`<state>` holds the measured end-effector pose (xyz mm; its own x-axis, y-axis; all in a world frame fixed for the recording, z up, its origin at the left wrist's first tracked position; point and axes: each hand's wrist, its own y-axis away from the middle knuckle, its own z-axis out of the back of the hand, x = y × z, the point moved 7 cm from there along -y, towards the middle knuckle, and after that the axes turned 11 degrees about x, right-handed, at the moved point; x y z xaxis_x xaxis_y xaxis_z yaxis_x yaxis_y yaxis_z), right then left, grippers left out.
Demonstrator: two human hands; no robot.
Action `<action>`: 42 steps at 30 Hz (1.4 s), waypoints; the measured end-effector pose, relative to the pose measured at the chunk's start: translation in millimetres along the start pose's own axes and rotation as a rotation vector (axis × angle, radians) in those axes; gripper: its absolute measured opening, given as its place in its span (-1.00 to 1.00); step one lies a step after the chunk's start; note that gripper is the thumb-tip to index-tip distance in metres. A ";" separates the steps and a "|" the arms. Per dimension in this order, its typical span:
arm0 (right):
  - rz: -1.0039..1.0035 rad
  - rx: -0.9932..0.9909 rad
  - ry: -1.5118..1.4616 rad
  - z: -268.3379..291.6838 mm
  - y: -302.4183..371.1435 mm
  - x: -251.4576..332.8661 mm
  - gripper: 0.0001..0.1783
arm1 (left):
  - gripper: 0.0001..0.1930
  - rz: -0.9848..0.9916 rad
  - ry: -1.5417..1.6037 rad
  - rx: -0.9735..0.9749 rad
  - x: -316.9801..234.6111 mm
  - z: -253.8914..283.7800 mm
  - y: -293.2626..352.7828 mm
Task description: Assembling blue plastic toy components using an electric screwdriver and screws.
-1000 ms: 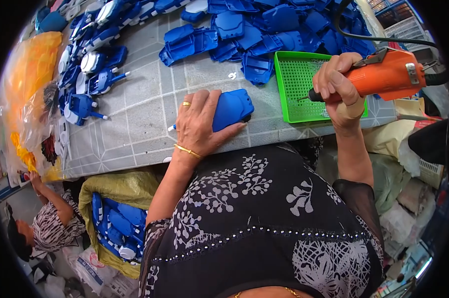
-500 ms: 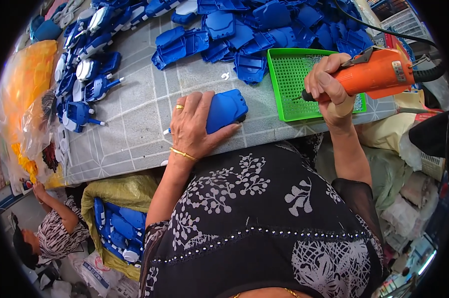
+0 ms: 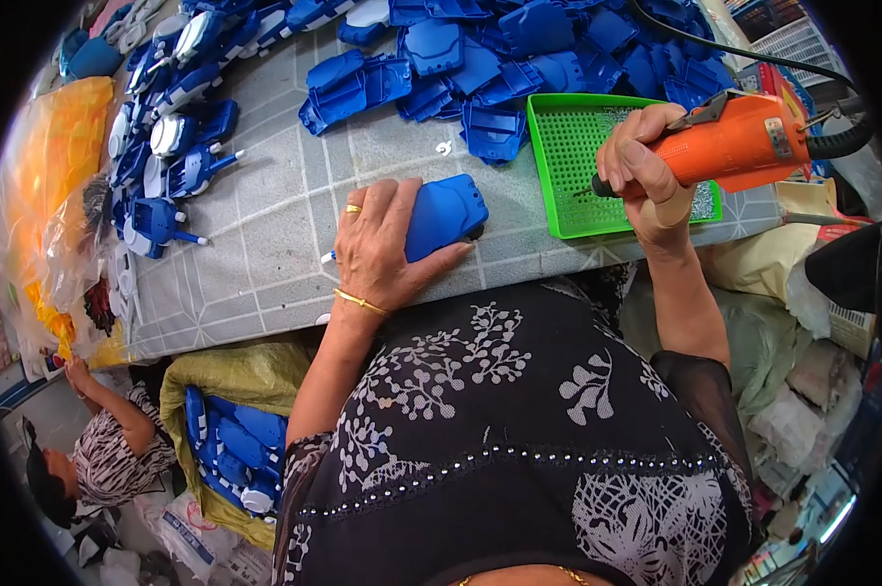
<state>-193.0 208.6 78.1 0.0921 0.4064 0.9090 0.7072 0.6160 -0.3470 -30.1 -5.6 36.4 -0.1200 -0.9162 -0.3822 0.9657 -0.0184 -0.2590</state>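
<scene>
My left hand [image 3: 377, 234] is wrapped over a blue plastic housing [image 3: 446, 215] lying on the table near its front edge. A white tip sticks out from under the hand on the left. My right hand [image 3: 646, 166] grips an orange electric screwdriver [image 3: 729, 142] by its front end, above a green perforated tray [image 3: 565, 210]. The tool's dark nose points left, over the tray. Small silvery screws [image 3: 704, 202] show in the tray, partly hidden behind the hand and tool.
Loose blue shells [image 3: 548, 73] are heaped at the back. Blue-and-white assembled pieces [image 3: 172, 137] line the left side. A yellow sack [image 3: 294, 376] of blue parts stands below the table edge. At far left another person [image 3: 119, 439] works by an orange bag [image 3: 65, 186]. A black cable [image 3: 719, 54] runs at upper right.
Almost nothing differs. Both hands, the blue housing and the electric screwdriver keep practically the same places, with only a very slight shift of the view.
</scene>
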 end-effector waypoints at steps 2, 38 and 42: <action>0.010 -0.032 -0.028 0.6 1.1 0.2 -0.81 | -0.20 -0.006 -0.001 -0.003 -0.3 -0.5 -0.4; 0.138 0.209 -0.299 -36.9 -33.3 30.9 -0.82 | -0.23 0.007 0.039 -0.004 2.5 0.2 -3.0; 0.099 0.244 -0.299 -64.6 -42.2 16.2 -0.81 | -0.26 0.011 0.044 -0.005 0.1 1.3 -4.5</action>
<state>-176.0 145.6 122.3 -0.0822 0.6287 0.7733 0.5147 0.6912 -0.5073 -34.1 -6.2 38.7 -0.1190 -0.8981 -0.4234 0.9659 -0.0060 -0.2587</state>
